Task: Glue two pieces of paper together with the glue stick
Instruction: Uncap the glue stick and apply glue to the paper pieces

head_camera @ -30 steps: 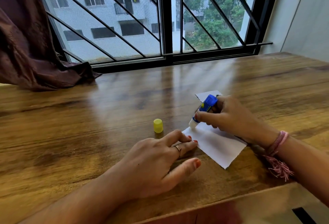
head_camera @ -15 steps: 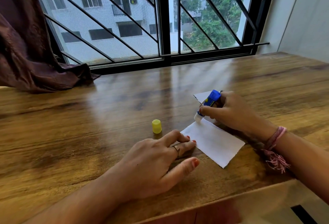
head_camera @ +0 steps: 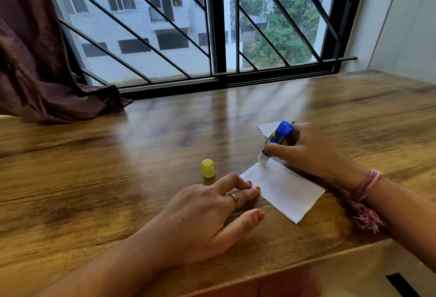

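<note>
Glue time: right hand (head_camera: 313, 152) is wrapped around the blue plastic glue stick (head_camera: 276, 139), tilted, its white tip pressed on the far corner of the white rectangular paper sheet (head_camera: 285, 188) on the brown wooden table (head_camera: 118, 178). Left hand (head_camera: 205, 216) lies flat and spread, fingertips pinning the sheet's left edge. Small yellow plastic cap (head_camera: 208, 168) stands just left of the sheet. Second white paper piece (head_camera: 267, 128) peeks out behind it.

1. Table (head_camera: 118, 178): brown wood grain, glossy, filling the lower and middle frame.
2. Curtain (head_camera: 35, 72): dark brown, bunched at the upper left, its hem resting on the table.
3. Window (head_camera: 217, 25): black frame with diagonal bars, across the top.
4. Wall (head_camera: 405, 25): pale, at the upper right.
</note>
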Action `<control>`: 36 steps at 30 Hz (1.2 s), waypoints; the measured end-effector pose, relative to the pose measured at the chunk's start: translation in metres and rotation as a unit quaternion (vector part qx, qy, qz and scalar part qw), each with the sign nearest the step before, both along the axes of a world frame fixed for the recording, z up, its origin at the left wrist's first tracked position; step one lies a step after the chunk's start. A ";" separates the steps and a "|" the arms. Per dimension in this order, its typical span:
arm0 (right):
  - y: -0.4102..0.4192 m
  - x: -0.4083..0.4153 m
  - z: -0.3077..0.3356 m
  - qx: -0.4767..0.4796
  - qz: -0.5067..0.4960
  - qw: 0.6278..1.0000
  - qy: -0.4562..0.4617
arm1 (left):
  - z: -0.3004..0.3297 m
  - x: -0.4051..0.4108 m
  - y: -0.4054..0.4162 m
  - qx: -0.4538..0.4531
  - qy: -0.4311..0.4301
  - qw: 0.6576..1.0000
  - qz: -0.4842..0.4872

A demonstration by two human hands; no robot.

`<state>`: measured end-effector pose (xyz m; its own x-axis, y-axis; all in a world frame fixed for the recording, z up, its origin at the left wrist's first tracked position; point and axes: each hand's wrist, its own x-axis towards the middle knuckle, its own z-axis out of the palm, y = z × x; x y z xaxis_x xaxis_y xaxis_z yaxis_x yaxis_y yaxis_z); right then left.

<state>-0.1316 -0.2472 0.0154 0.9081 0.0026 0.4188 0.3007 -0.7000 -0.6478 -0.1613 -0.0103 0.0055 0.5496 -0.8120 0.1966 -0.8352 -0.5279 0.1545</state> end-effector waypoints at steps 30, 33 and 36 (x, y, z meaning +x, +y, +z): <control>-0.001 -0.001 0.003 -0.028 -0.026 0.999 -0.012 | 0.000 0.000 0.000 -0.010 0.002 1.000 -0.002; -0.002 -0.002 0.004 0.079 -0.007 0.997 0.018 | 0.001 -0.001 0.000 -0.014 0.006 1.000 -0.001; -0.010 0.000 0.008 0.247 0.005 0.969 0.026 | 0.002 -0.002 0.000 -0.027 0.013 1.000 0.005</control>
